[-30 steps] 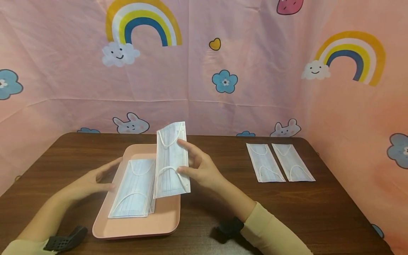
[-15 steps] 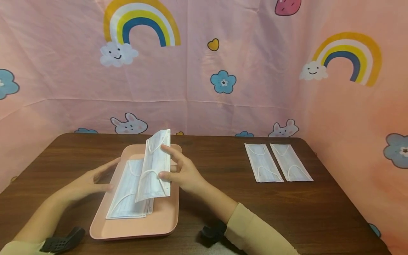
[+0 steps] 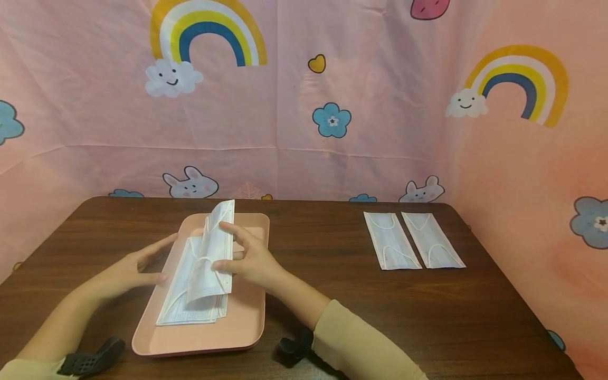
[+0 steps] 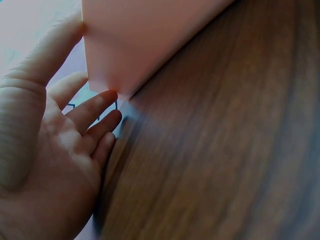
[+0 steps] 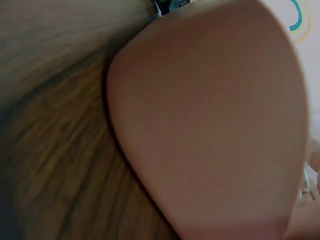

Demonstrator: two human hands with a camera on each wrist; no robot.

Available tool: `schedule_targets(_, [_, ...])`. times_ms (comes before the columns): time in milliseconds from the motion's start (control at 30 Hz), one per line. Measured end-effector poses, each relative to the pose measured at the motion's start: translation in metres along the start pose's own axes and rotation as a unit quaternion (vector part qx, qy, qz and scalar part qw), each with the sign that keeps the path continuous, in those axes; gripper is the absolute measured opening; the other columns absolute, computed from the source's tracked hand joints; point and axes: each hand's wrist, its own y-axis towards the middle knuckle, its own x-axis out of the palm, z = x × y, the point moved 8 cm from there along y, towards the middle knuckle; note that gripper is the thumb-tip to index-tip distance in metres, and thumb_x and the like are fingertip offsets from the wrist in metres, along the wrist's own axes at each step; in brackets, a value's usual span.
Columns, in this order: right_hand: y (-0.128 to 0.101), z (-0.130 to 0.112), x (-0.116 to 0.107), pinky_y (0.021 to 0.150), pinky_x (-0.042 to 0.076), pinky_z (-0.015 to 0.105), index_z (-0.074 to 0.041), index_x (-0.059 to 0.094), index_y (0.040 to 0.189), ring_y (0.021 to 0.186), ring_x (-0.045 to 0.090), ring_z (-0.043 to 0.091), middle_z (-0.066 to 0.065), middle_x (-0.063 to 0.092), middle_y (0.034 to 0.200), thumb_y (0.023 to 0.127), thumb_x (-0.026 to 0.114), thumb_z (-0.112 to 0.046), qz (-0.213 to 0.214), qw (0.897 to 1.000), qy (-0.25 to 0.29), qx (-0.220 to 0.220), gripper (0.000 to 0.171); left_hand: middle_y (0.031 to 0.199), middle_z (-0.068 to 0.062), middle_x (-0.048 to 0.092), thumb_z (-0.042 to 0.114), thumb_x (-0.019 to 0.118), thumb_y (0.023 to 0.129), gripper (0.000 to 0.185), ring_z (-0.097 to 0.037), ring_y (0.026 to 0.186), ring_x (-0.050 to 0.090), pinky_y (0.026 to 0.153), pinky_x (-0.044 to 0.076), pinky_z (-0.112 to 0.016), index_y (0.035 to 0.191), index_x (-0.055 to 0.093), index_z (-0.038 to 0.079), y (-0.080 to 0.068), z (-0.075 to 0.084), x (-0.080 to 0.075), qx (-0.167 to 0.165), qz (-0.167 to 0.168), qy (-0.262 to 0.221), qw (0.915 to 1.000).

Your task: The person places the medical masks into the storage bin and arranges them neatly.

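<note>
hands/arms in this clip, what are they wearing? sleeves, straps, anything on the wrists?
Both hands are bare: no gloves or rings visible. The right hand comes out of a pale beige long sleeve, with a small black wrist-worn unit at its cuff. The left hand has a bare forearm, a similar beige sleeve at the frame's edge, and a black perforated device by the wrist.

Both hands are bare. The right hand (image 3: 254,261) leads back along a bare forearm into a loose, pale beige long sleeve (image 3: 361,343), pushed up short of the wrist. A black wrist-worn camera mount (image 3: 292,348) sits under that forearm. By the left hand (image 3: 130,269), a matching black mount (image 3: 90,359) has a perforated grille, beside a pale cuff (image 3: 24,369).
</note>
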Motion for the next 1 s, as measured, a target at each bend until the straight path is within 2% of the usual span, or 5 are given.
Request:
schedule_targets(33, [0.002, 0.002, 0.001, 0.070, 0.056, 0.033, -0.014, 0.041, 0.145, 0.088, 0.067, 0.016, 0.002, 0.049, 0.131, 0.080, 0.069, 0.014, 0.002, 1.000, -0.006, 0.002, 0.076, 0.154, -0.022, 0.019, 0.007, 0.065, 0.086, 0.082, -0.016, 0.138, 0.021, 0.093, 0.019, -0.075, 0.154, 0.022, 0.023, 0.000, 0.000, 0.000, -0.001, 0.000, 0.002, 1.0000])
schedule_targets(200, [0.010, 0.009, 0.006, 0.066, 0.056, 0.030, -0.015, 0.045, 0.143, 0.083, 0.068, 0.015, 0.001, 0.054, 0.123, 0.079, 0.072, 0.011, 0.020, 0.999, -0.036, 0.018, 0.074, 0.153, -0.026, 0.018, 0.007, 0.066, 0.085, 0.083, -0.048, 0.137, 0.014, 0.091, 0.018, -0.077, 0.154, 0.022, 0.020, 0.001, 0.003, 0.000, 0.001, -0.001, -0.004, 1.0000])
schedule_targets(267, [0.012, 0.012, 0.008, 0.065, 0.056, 0.029, -0.017, 0.046, 0.142, 0.084, 0.068, 0.015, 0.001, 0.054, 0.123, 0.078, 0.074, 0.008, 0.027, 0.998, -0.050, 0.027, 0.074, 0.153, -0.027, 0.017, 0.006, 0.067, 0.085, 0.084, -0.055, 0.133, 0.012, 0.090, 0.018, -0.078, 0.154, 0.021, 0.019, 0.001, 0.004, 0.000, 0.002, -0.001, -0.006, 1.0000])
schedule_targets(533, [0.016, 0.016, 0.011, 0.090, 0.043, 0.021, -0.024, 0.050, 0.140, 0.124, 0.046, 0.011, -0.012, 0.049, 0.138, 0.077, 0.082, -0.015, 0.045, 0.978, -0.200, 0.037, 0.071, 0.153, -0.026, 0.018, 0.008, 0.067, 0.085, 0.084, -0.053, 0.134, 0.014, 0.090, 0.019, -0.077, 0.154, 0.021, 0.020, 0.000, 0.003, 0.000, -0.006, -0.001, 0.002, 1.0000])
schedule_targets(1000, [0.015, 0.028, 0.012, 0.097, 0.037, 0.022, -0.018, 0.055, 0.135, 0.120, 0.046, 0.007, -0.006, 0.054, 0.133, 0.071, 0.086, -0.019, 0.044, 0.949, -0.297, 0.100, 0.071, 0.153, -0.028, 0.015, 0.006, 0.065, 0.086, 0.083, -0.056, 0.133, 0.011, 0.090, 0.017, -0.078, 0.154, 0.019, 0.017, 0.000, 0.006, 0.002, 0.002, -0.007, -0.012, 0.9999])
